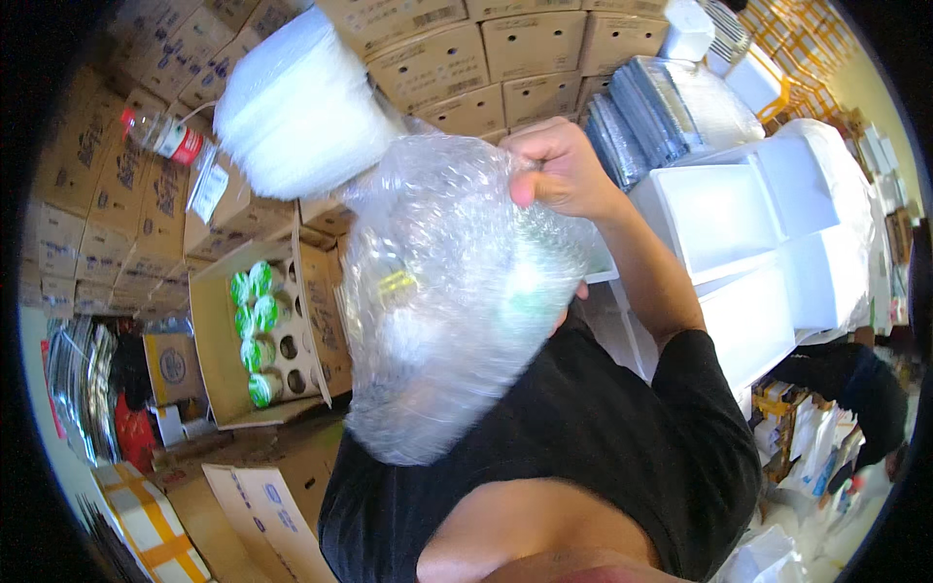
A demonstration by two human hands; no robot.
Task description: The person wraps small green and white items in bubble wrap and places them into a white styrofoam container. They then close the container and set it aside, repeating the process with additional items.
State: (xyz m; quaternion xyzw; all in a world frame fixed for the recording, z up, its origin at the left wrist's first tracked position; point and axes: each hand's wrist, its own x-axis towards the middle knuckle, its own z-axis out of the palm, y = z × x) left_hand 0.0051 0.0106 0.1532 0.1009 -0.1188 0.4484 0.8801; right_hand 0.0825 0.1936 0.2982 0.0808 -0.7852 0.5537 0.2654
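Observation:
A bundle of clear bubble wrap [452, 306] hangs in front of my chest, its lower part blurred. My right hand [536, 178] pinches its upper right edge between thumb and curled fingers. Green and white patches show through the plastic; what is inside cannot be made out. Fingertips, seemingly of my left hand [582, 290], peek out at the wrap's right edge; the rest of that hand is hidden behind it. To the left, an open cardboard carton [219, 393] holds several green-lidded cups [266, 313] beside a divider with round holes [289, 347].
A thick white roll of wrapping [302, 109] stands at upper left, near a plastic bottle [171, 140]. Stacked cartons [536, 47] line the back. White foam boxes [718, 211] and silvery padded sheets [649, 113] are at right. Another person in dark clothing [860, 393] is at far right.

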